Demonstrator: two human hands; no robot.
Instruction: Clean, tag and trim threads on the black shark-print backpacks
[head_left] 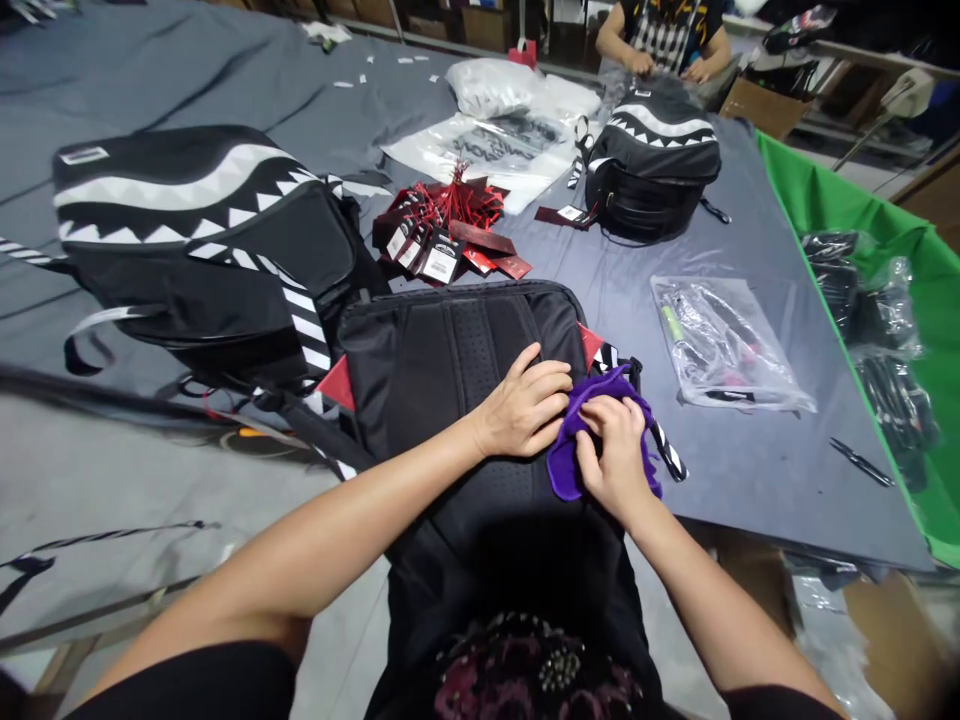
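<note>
A black backpack (416, 375) lies before me at the table's edge, its padded back panel facing up. My left hand (521, 408) rests flat on that panel, fingers stretched toward the right side. Bunched at the backpack's right edge is a purple cloth (564, 472), and my right hand (616, 455) has its curled fingers pressed into it. Part of the cloth is hidden under that hand. Red triangular pieces (337, 384) show at both sides of the backpack, and a black-and-white striped strap (670, 455) comes out beyond the cloth.
At left stands another black backpack (247, 245) with a white zigzag pattern; a similar backpack (651, 175) sits farther back, near a co-worker (667, 40). Red-and-black hang tags (442, 235), a clear plastic bag (727, 345), tweezers (861, 462) and a green-lined bin (862, 195) lie around.
</note>
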